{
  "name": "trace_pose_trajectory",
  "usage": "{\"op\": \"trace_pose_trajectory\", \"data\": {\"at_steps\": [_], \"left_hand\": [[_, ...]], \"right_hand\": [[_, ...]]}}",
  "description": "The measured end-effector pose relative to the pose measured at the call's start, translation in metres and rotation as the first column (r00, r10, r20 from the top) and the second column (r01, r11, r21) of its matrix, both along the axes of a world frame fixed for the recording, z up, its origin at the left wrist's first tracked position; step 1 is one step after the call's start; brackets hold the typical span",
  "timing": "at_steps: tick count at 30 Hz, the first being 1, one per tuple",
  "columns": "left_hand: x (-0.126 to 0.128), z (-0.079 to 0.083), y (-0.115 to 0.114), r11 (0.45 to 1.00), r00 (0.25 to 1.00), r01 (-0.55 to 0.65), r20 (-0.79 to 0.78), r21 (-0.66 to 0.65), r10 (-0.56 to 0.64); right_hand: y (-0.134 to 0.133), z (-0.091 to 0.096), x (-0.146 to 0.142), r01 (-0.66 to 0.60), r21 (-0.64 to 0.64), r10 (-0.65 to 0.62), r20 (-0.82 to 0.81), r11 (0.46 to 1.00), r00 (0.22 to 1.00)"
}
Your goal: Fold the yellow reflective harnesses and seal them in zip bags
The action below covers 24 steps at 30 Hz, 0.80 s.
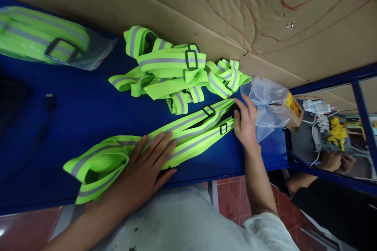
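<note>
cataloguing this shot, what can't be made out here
All in the head view:
Green straps, part beneath the left hand: covered by that hand.
Strap portion at the right hand: hidden by that hand.
Bagged bundle, left end: cut off by the picture's edge.
Dark object, far left: blurred, cut off.
Yellow label, any print: too small.

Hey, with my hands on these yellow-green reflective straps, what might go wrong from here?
The looped end by the left hand lies near the front edge of the blue table, so it might slip off. The black buckle on the reflective straps could snag or twist. The jumbled pile sits close by, so straps might get mixed up.
</note>
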<state>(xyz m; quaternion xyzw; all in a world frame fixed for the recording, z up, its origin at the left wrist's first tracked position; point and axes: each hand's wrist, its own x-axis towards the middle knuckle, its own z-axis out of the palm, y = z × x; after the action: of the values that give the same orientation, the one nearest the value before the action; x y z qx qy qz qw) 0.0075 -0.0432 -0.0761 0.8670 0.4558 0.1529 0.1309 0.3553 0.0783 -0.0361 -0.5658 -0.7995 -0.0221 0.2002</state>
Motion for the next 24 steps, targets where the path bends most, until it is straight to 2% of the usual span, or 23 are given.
{"op": "trace_pose_trajectory", "data": {"at_steps": [2,4,7,8,10,12,15,17,18,20,21,23,24], "left_hand": [[0.000,-0.002,0.000,1.000,1.000,-0.011,0.010,-0.013,0.011],[0.001,-0.003,0.000,1.000,1.000,-0.020,0.022,-0.024,0.020],[-0.001,0.011,0.001,0.999,0.997,-0.021,0.073,-0.050,0.025],[-0.001,0.021,0.003,0.998,0.994,-0.013,0.107,-0.065,0.020],[-0.001,0.049,0.013,0.996,0.978,0.009,0.207,-0.093,0.011],[0.004,0.084,0.031,0.999,0.948,0.051,0.315,0.007,-0.051],[0.016,0.132,0.073,0.994,0.910,0.039,0.407,0.105,-0.078],[0.024,0.155,0.103,0.994,0.937,0.100,0.334,0.030,-0.105],[0.026,0.163,0.116,0.990,0.945,0.141,0.300,-0.013,-0.130],[0.025,0.175,0.136,0.987,0.968,0.130,0.228,-0.091,-0.107],[0.023,0.179,0.143,0.991,0.973,0.116,0.208,-0.070,-0.099],[0.017,0.183,0.150,0.996,0.974,0.086,0.212,-0.031,-0.077],[0.014,0.183,0.152,0.997,0.969,0.075,0.236,-0.008,-0.071]], "right_hand": [[0.002,-0.002,0.002,0.145,0.003,-0.144,-0.074,0.989,0.987],[0.002,-0.001,0.002,0.248,-0.083,-0.254,-0.069,0.965,0.965],[-0.003,0.014,-0.007,0.295,-0.129,-0.291,0.046,0.947,0.956],[-0.006,0.024,-0.012,0.260,-0.104,-0.253,0.069,0.960,0.965],[-0.013,0.047,-0.026,0.097,-0.049,-0.092,0.089,0.994,0.992],[-0.020,0.070,-0.043,-0.115,-0.019,0.116,0.132,0.993,0.984],[-0.026,0.096,-0.066,-0.328,0.107,0.300,0.219,0.939,0.929],[-0.024,0.106,-0.076,-0.413,0.270,0.351,0.250,0.870,0.902],[-0.022,0.109,-0.080,-0.439,0.350,0.363,0.262,0.828,0.894],[-0.015,0.116,-0.083,-0.446,0.475,0.355,0.272,0.759,0.894],[-0.011,0.121,-0.085,-0.447,0.510,0.351,0.278,0.735,0.894],[-0.004,0.132,-0.088,-0.459,0.525,0.360,0.286,0.717,0.888],[-0.001,0.139,-0.091,-0.459,0.506,0.372,0.268,0.730,0.889]]}}
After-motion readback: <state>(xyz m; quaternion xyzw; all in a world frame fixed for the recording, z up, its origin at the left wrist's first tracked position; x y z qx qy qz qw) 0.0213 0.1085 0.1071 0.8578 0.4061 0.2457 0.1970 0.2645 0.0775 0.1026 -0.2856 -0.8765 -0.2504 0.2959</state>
